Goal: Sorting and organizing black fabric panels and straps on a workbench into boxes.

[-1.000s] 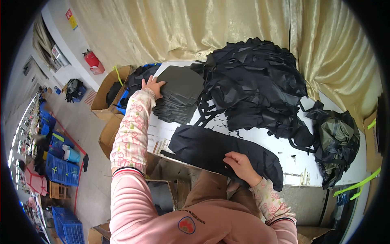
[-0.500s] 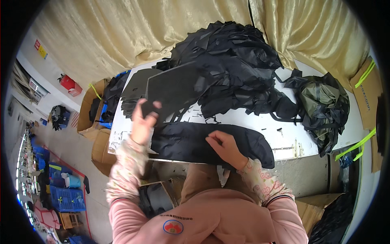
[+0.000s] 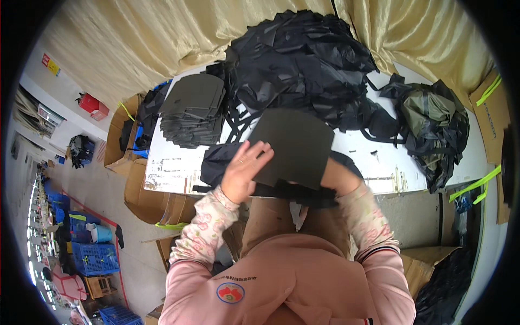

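A stiff dark grey panel (image 3: 295, 143), curved along its top edge, is tilted up over the near edge of the table. My left hand (image 3: 244, 169) grips its left edge, with fingers over the front face. At the panel's right side is my right hand (image 3: 344, 174), slightly blurred, its fingers hidden behind the panel. A black fabric piece (image 3: 215, 161) lies under and behind the panel, partly covered by it. Beyond my left hand stands a stack of similar dark panels (image 3: 192, 111).
A heap of black fabric pieces (image 3: 300, 65) fills the back of the white table (image 3: 170, 173). To the right lies a black and olive bundle (image 3: 430, 122). Cardboard boxes (image 3: 143, 189) stand off the table's left side. A gold curtain (image 3: 162, 38) hangs behind.
My left hand has brought the panel from above the stack toward me and over the black fabric piece. My right hand has moved right and up to the panel's right side.
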### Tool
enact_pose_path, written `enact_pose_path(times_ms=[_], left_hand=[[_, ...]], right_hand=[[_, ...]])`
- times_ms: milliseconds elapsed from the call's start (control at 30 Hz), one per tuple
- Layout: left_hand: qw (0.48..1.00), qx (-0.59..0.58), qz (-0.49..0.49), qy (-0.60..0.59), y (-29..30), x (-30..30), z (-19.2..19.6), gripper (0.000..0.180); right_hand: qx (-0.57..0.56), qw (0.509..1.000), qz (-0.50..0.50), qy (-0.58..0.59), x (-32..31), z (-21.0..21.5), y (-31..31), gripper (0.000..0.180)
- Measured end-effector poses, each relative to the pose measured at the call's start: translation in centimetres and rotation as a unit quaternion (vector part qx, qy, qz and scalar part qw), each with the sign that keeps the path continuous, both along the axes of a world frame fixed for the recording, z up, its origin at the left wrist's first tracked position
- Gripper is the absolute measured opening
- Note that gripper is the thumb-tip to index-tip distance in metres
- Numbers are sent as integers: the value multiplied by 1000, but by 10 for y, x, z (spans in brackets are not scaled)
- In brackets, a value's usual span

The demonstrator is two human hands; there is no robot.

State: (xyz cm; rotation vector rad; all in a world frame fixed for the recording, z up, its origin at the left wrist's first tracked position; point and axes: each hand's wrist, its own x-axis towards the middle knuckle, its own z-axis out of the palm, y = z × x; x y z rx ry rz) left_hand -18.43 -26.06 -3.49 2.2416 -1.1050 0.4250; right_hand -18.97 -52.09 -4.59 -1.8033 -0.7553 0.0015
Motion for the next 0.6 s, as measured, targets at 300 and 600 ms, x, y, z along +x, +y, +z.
enact_pose_path(times_ms=[300,600], left_hand=[[841,-373,-170,353,13,-1,9,59],[734,-583,288,199,115,-3,-44,24]], right_hand=[[219,897,-99,370,-15,3,-22,33],[41,884,-256,389,-64,-110,-100,34]])
